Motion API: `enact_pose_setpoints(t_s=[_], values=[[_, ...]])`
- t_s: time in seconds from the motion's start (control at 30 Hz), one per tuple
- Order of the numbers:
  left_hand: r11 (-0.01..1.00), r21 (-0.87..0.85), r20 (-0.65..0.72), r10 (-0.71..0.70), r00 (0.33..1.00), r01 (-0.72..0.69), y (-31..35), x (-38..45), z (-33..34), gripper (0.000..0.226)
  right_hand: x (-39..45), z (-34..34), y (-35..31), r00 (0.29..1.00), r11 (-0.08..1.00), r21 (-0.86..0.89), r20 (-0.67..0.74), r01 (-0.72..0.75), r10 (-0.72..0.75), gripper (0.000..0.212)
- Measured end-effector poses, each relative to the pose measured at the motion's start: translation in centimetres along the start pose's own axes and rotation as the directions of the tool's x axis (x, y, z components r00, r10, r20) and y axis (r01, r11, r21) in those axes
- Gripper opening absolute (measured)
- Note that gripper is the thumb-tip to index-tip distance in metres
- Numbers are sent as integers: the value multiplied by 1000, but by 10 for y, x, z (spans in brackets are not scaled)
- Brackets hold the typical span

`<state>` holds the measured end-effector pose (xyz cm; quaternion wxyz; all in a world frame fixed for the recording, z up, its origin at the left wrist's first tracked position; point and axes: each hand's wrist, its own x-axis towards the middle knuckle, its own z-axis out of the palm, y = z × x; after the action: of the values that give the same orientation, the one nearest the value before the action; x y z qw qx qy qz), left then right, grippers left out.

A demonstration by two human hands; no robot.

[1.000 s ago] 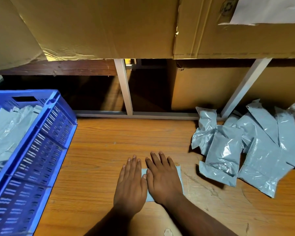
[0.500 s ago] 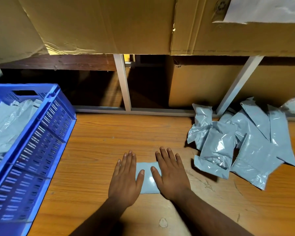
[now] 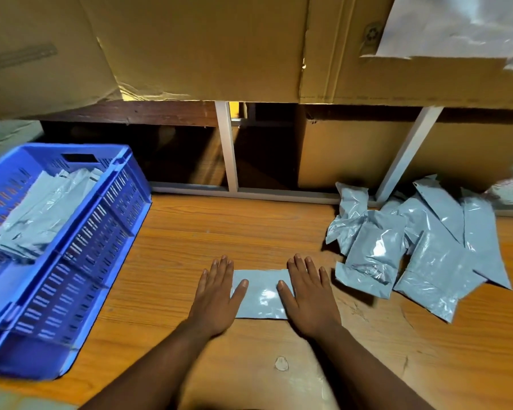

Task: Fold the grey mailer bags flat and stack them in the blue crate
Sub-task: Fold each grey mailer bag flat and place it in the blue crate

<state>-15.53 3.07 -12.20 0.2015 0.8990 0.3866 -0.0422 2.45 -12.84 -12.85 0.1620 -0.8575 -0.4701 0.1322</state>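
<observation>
Grey plastic, the folded mailer bag (image 3: 261, 294) lies flat on the wooden table (image 3: 175, 247) between the thumbs, its ends under the straight, spread fingers of the left hand (image 3: 216, 297) and right hand (image 3: 310, 297). To smooth it well, I'd press outward evenly so trapped air escapes. Left of the fingers waits the blue crate (image 3: 107, 232); right of them, the unfolded pile (image 3: 412, 250).

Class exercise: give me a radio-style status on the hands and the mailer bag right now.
Left hand and right hand flat, pressing the folded bag. Blue crate to the left, part-filled. Nothing lying between bag and crate.
</observation>
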Motion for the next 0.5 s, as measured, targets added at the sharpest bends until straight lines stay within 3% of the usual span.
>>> enact_pose_setpoints(t_s=[0.07,0.13,0.23,0.4,0.5], values=[[991,-132,-80,11,997,-21,0,3,-13,81,4,-7,-5,993,989,144,-112,-32,48,65],[991,-86,-172,90,981,-105,6,3,-18,71,8,-12,-16,981,989,147,-190,-20,48,59],[976,90,-79,206,975,-198,14,1,-7,76,8,-3,-34,989,993,30,-96,117,-114,60],[988,12,73,154,985,-155,11,5,-3,79,5,18,-29,990,990,-4,-19,140,-140,64],[985,-30,-3,167,986,-167,6,11,-24,67,8,4,-26,989,986,82,-40,143,-140,63]])
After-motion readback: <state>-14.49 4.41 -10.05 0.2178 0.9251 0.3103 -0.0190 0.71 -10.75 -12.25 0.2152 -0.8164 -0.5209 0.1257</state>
